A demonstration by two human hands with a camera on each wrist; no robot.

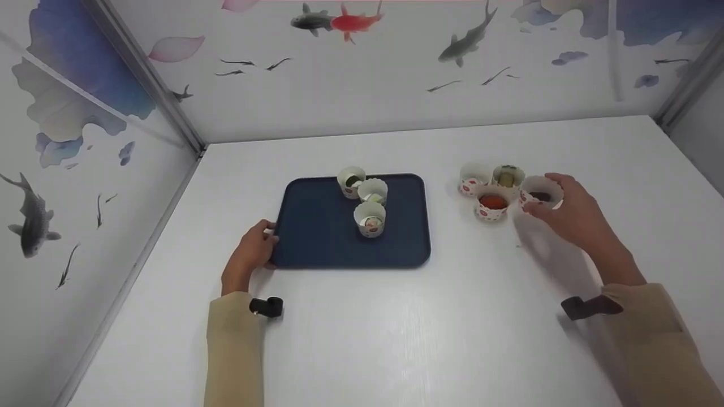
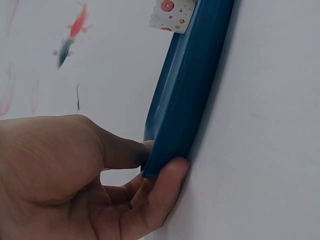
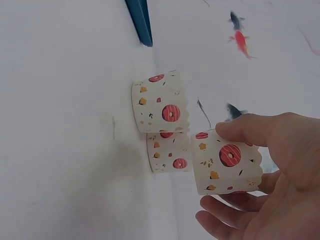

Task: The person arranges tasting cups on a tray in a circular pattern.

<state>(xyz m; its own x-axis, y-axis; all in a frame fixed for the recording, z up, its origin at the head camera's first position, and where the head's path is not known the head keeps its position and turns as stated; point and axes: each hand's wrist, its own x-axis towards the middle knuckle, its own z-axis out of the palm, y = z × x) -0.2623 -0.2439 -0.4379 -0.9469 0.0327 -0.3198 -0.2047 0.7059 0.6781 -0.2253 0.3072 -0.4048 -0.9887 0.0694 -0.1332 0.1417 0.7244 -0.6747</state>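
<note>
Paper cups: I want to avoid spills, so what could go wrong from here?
The right hand holds a cup close to the orange-red filled cup, so a sideways swing might knock that neighbour. The held cup is open-topped; tilting could spill its dark contents. The left hand grips the tray; a sharp tug might topple the three cups on it.
</note>
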